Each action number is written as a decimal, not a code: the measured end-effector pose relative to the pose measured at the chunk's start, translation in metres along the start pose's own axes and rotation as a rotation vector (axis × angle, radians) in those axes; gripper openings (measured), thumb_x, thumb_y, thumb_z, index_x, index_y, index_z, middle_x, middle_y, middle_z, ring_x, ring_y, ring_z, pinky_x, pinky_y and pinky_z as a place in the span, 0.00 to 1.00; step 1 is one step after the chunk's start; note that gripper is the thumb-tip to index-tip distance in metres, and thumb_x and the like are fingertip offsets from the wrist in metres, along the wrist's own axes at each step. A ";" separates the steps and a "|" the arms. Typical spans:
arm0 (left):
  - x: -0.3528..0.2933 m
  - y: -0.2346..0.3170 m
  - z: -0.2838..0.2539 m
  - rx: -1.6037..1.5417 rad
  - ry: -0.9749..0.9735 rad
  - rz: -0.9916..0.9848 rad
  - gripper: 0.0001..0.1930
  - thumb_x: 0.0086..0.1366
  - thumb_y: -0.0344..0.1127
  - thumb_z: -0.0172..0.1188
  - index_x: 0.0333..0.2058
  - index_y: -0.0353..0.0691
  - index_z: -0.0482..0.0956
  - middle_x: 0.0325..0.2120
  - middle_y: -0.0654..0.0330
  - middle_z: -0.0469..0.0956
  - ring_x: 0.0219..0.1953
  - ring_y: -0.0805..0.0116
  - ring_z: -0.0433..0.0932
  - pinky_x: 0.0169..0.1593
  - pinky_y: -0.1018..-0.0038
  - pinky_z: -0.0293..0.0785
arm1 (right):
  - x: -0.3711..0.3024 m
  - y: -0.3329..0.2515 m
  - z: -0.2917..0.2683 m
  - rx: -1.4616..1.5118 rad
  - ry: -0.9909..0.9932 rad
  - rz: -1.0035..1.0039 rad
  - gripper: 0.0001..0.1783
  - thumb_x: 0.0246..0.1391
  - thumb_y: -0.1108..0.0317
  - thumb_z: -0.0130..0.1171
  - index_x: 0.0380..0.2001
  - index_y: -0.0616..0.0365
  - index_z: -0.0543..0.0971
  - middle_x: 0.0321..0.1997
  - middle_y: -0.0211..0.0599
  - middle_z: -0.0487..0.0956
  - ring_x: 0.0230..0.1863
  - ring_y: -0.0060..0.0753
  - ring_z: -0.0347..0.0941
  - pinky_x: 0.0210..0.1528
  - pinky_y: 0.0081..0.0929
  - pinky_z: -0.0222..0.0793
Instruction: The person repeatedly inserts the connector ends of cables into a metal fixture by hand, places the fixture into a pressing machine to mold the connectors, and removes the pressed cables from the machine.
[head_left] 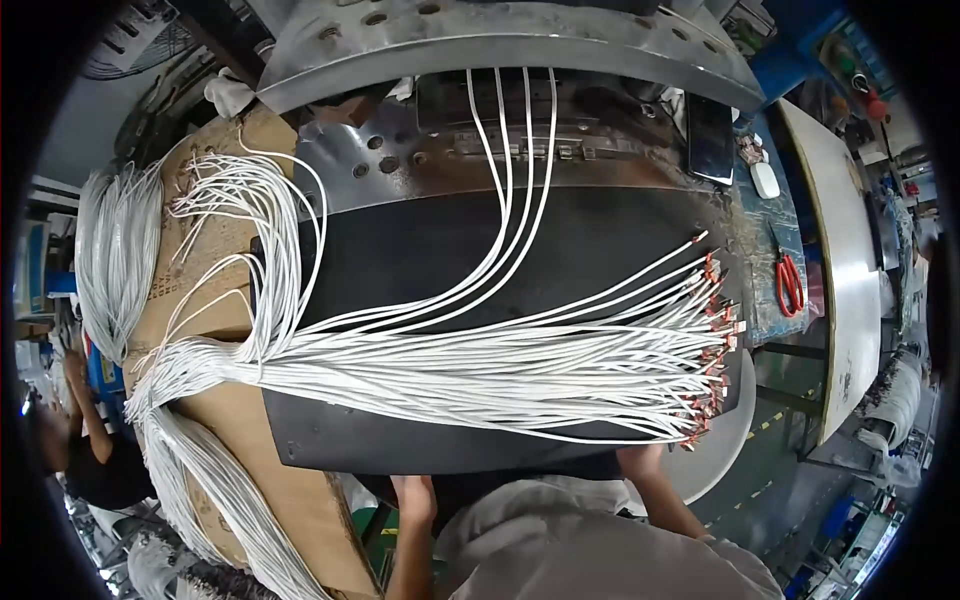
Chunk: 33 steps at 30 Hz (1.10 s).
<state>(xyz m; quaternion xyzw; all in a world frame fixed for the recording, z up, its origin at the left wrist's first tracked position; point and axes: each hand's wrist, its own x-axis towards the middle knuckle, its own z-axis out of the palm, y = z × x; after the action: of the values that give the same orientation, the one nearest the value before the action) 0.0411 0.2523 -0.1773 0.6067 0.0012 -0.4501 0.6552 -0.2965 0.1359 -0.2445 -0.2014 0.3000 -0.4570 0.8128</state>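
A thick bundle of white cables (480,375) lies across a black mat (400,235), its ends with small red and white tips fanned out at the right. Several single cables (510,180) curve away from the bundle and run up under a metal machine plate (500,55). At the mat's near edge is my left hand (414,495), below the bundle and apart from it. My right hand (641,462) is at the same edge, close under the cable tips. The mat hides the fingers of both hands, so whether they grip its edge does not show.
Brown cardboard (235,420) on the left carries more white cable lengths (120,255). Red-handled scissors (789,285), a dark phone (710,138) and a white oval object (764,180) lie on a blue surface at right. A pale board (835,270) stands beyond. Another person (100,455) is at far left.
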 end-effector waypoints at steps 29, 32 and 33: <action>0.065 0.187 0.209 1.371 -0.951 1.224 0.16 0.62 0.26 0.59 0.49 0.32 0.79 0.46 0.49 0.82 0.48 0.49 0.82 0.52 0.61 0.78 | 0.114 -0.168 0.313 -1.447 -1.174 -0.496 0.33 0.45 0.53 0.75 0.52 0.62 0.81 0.57 0.42 0.77 0.52 0.42 0.76 0.51 0.37 0.70; 0.137 0.229 0.177 1.521 -0.667 1.379 0.20 0.59 0.21 0.54 0.52 0.32 0.78 0.51 0.44 0.79 0.55 0.50 0.79 0.57 0.59 0.76 | 0.126 -0.170 0.300 -1.877 -1.042 -0.526 0.42 0.42 0.46 0.75 0.57 0.60 0.77 0.62 0.45 0.73 0.56 0.47 0.73 0.59 0.41 0.64; 0.152 0.251 0.168 1.616 -0.520 1.350 0.22 0.58 0.20 0.54 0.53 0.32 0.78 0.52 0.43 0.78 0.56 0.50 0.78 0.58 0.59 0.75 | 0.124 -0.173 0.293 -2.077 -0.940 -0.522 0.45 0.41 0.43 0.75 0.60 0.58 0.75 0.64 0.45 0.71 0.59 0.49 0.71 0.63 0.44 0.60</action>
<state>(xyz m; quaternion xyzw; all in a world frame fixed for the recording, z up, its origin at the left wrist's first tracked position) 0.1888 -0.0065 -0.0173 0.6204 -0.7686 0.0207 0.1547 -0.1578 -0.0420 0.0387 -0.9738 0.1489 -0.0260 0.1700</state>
